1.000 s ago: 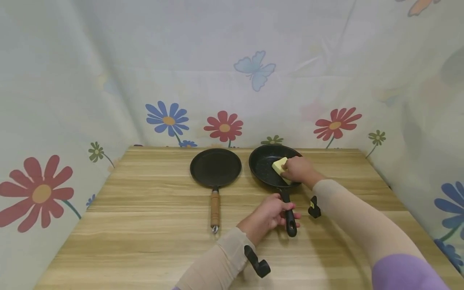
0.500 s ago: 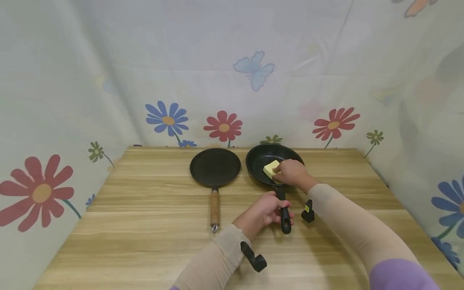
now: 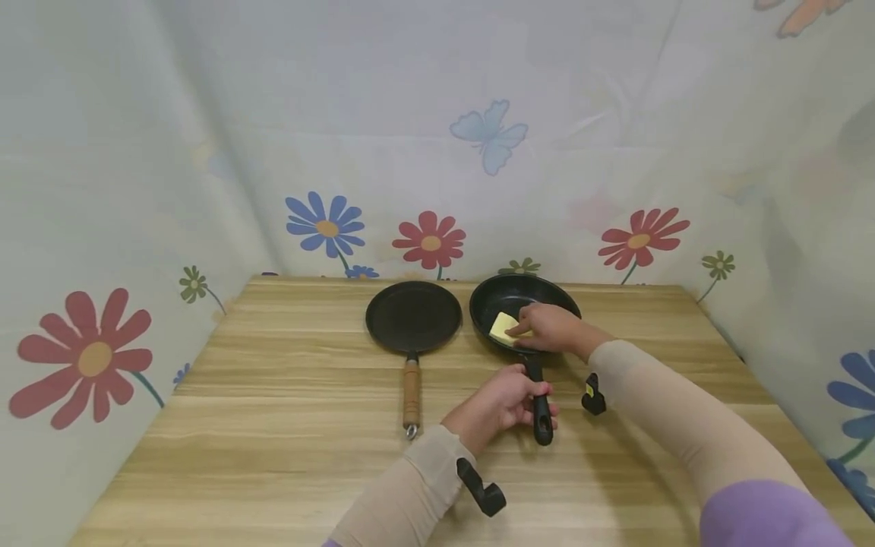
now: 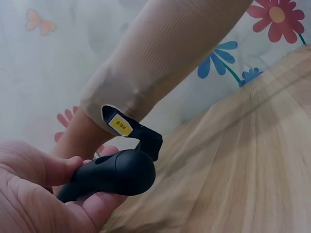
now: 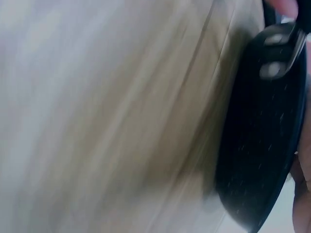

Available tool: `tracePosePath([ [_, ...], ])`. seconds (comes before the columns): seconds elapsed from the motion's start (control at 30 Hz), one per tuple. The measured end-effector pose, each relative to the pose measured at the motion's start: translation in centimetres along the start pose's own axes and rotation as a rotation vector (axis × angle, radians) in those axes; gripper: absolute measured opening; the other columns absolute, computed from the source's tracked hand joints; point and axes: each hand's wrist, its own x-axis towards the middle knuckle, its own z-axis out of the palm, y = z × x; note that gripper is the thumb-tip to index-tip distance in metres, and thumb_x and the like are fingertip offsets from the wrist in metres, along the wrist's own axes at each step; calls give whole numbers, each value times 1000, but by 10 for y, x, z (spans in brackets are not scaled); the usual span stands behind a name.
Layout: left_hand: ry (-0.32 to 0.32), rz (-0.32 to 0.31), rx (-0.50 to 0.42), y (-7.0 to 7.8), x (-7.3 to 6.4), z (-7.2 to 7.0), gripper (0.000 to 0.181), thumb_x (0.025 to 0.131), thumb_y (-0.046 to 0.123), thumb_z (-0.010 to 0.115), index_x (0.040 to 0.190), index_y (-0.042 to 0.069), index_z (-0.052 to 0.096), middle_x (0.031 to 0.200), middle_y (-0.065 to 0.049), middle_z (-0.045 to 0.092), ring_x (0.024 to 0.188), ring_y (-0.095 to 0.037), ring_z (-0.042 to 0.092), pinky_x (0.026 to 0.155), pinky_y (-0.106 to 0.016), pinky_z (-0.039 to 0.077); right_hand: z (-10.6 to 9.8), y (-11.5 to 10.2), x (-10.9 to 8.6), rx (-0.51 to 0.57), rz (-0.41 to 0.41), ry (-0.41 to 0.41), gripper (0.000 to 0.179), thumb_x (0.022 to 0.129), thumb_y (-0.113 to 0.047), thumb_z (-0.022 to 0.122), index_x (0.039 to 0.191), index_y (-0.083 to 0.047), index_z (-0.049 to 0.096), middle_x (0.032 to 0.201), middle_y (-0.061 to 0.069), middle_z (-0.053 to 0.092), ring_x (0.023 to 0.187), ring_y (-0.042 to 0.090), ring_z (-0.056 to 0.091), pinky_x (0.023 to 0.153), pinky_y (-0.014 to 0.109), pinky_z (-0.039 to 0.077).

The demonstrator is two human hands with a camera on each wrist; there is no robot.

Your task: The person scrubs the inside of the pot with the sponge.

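A black frying pan stands at the back right of the wooden table, its handle pointing toward me. My left hand grips that handle, thumb on one side and fingers on the other, with the rounded end sticking out. Reaching over the pan's right rim, my right hand holds a pale yellow sponge against the inside, near the front left; the fingers cover its right part. In the right wrist view, the pan's outer wall and handle rivets show, while the sponge is hidden.
Just left of the frying pan lies a flat black griddle pan with a wooden handle and a metal hanging ring. Behind the wooden table hangs a flowered cloth, which also runs along both sides.
The sponge and my right hand have moved left across the inside of the frying pan. The pan has shifted slightly left toward the griddle pan, with my left hand still on its handle.
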Motion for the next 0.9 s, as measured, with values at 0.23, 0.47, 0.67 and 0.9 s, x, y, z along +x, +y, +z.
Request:
tracePosePath([
  [0.23,9,23,-7,-4,0,1,38,100,-3,56,136,3,45,100,-13,62,95,-45,70,82,-64,58,1,21,-1,-87,-7,-2,28,88,-21,80,116,-19,78,101,4,71,95,24,65,85,42,58],
  [0.47,29,34,-3,-6,-1,5,35,99,-4,56,133,1,47,96,-11,61,90,-43,71,79,-63,59,5,39,8,-86,84,70,28,89,-8,77,117,-11,77,111,15,71,105,35,65,93,51,55],
  [0.67,36,36,-3,-7,-3,8,34,99,-5,57,131,1,48,92,-10,60,81,-37,71,77,-64,59,11,56,14,-61,133,108,29,87,-4,78,115,-10,77,108,17,72,101,35,67,89,50,58],
  [0.9,62,45,-13,-6,-1,9,31,99,-4,56,129,-2,49,94,-11,62,78,-36,71,76,-64,59,3,51,20,35,126,43,23,88,-4,75,111,-5,77,111,17,73,110,37,65,98,53,52],
])
